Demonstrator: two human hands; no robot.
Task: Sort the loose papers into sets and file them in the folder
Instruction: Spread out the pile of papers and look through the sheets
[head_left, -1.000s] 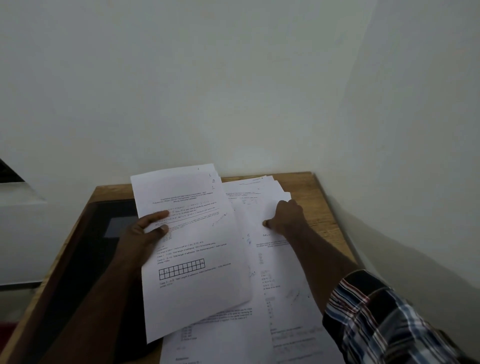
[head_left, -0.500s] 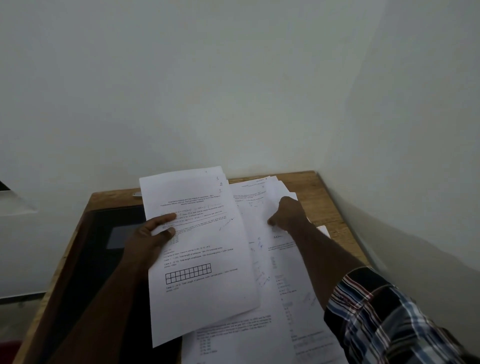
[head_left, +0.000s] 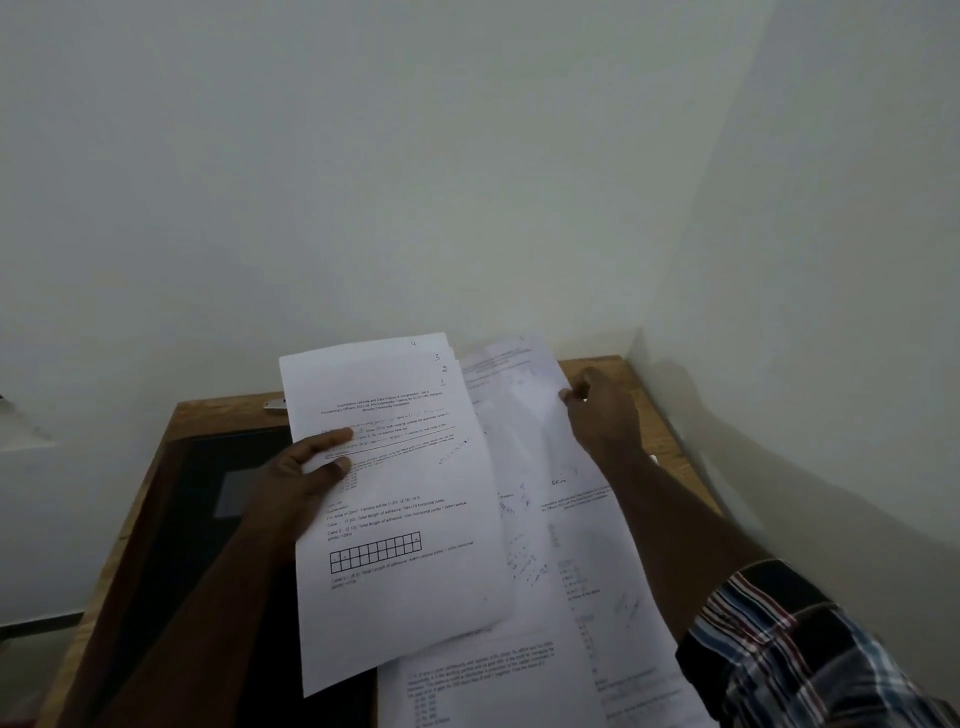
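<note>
While sorting is under way, one set (head_left: 395, 499) of four sheets, corners numbered 1 to 4, is fanned and gripped in the left hand (head_left: 301, 478), thumb on top, above the dark folder (head_left: 208, 519) lying on the wooden table (head_left: 670, 447). Right hand (head_left: 602, 415) pinches the far edge of a lifted sheet (head_left: 524, 415) from the loose papers (head_left: 571, 623), unsorted, spread just beside. Judged early: nothing filed yet; remaining sheets to group, then insert.

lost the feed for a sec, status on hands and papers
Left hand grips numbered set, thumb on top. Right hand pinches edge of a loose sheet from the pile on the desk. Black folder under left arm, unobstructed.
</note>
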